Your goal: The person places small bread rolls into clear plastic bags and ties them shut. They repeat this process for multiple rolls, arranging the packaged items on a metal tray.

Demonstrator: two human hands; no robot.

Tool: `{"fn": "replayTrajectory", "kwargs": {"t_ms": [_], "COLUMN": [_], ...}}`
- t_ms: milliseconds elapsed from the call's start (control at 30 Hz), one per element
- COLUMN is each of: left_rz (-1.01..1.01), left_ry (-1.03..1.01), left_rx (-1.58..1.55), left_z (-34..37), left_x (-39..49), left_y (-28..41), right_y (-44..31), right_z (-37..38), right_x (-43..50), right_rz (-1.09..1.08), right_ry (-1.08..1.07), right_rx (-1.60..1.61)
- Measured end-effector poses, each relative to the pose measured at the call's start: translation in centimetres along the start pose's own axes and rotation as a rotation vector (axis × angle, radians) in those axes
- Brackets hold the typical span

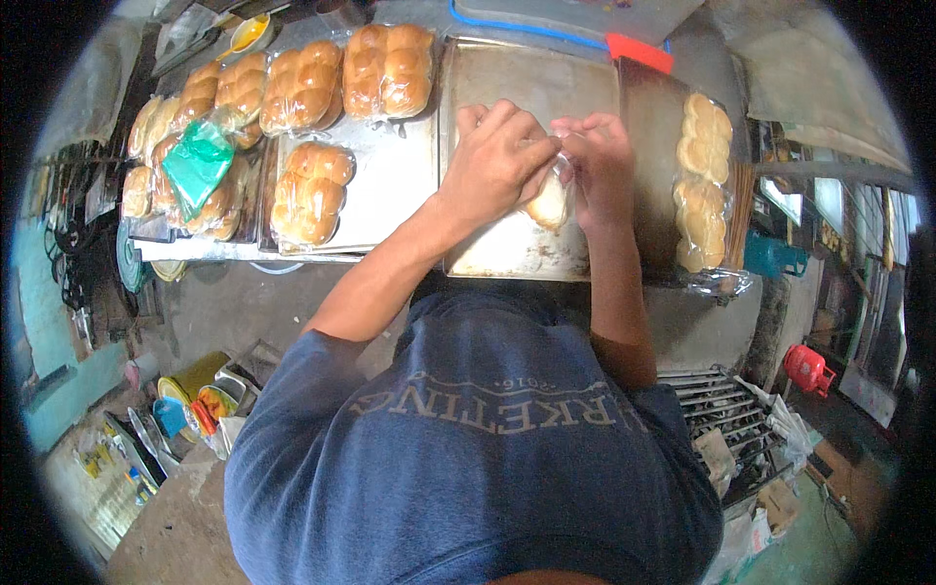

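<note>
Between my hands is a bread roll loaf point(548, 206) in a clear plastic bag, over a worn metal baking tray point(504, 252). My left hand point(501, 150) has its fingers bent around the upper part of the bag. My right hand point(601, 164) pinches the bag's gathered end from the other side. My fingers hide most of the bag's top, so whether it is tied cannot be seen. Just left of this tray, a bagged pull-apart loaf point(311, 194) lies on another metal tray point(391, 175).
Several bagged loaves point(387, 72) stand at the left, with green plastic bags point(197, 168) on top. A dark tray point(647, 161) on the right carries pale loaves point(702, 183). Behind are a bowl of yellow liquid point(252, 33) and a blue-rimmed plastic container point(578, 18).
</note>
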State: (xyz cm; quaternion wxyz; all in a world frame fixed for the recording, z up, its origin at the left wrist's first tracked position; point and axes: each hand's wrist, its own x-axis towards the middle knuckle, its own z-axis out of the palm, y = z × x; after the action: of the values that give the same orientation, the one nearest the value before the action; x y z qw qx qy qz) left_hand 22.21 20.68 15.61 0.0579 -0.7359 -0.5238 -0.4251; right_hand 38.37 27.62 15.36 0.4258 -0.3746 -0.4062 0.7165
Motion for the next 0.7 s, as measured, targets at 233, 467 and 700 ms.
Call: {"fn": "replayTrajectory", "kwargs": {"t_ms": [233,467,700], "left_rz": [-0.792,-1.11,-1.0], "left_ry": [-0.717,-0.607,-0.637], "left_rx": [-0.883,-1.313,-1.163], "left_z": [-3.2,-3.5,-4.2], "left_x": [0.2,0.0,1.1], "left_y": [-3.2,-3.5,-2.5], "right_y": [0.3,1.4,-0.5], "right_z": [0.0,1.0,1.6], "right_x": [-3.6,-3.8,-3.0], "right_rz": [-0.2,-0.456,-0.731], "right_ry": [-0.406,-0.367,-0.222], "right_rx": [-0.136,-0.467,-0.808]}}
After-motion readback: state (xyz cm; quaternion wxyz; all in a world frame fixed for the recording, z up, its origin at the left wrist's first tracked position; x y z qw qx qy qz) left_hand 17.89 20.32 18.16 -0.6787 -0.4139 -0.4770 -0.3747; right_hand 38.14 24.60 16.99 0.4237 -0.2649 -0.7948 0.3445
